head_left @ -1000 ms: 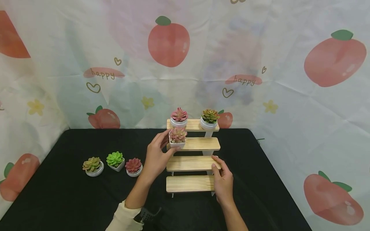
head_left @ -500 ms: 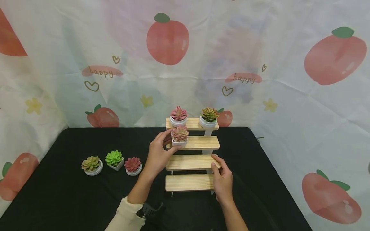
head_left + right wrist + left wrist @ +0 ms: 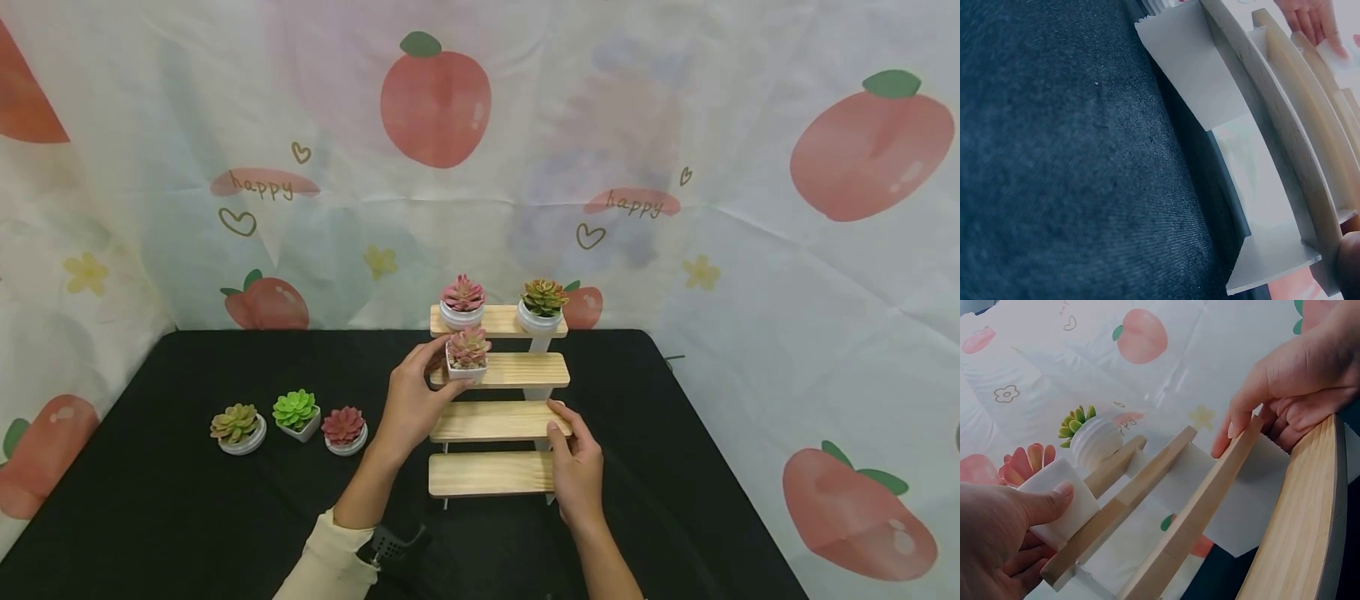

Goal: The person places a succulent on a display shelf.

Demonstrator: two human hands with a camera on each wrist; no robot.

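Observation:
My left hand holds a pink succulent in a square white pot between thumb and fingers, at the left end of the second shelf from the top. In the left wrist view the white pot sits right at that shelf's edge, the thumb across its side. My right hand grips the right end of the third shelf of the four-tier wooden stand, thumb on top. On the top shelf stand a pink succulent at the left and a green-red succulent at the right, both in round white pots.
Left of the stand on the black cloth are a yellowish succulent, a bright green succulent and a dark red succulent. The bottom shelf is at the front. A peach-print curtain hangs behind.
My left hand has shifted the square-potted succulent slightly right over the second shelf. The right hand keeps its grip on the stand. The head view has tilted a little.

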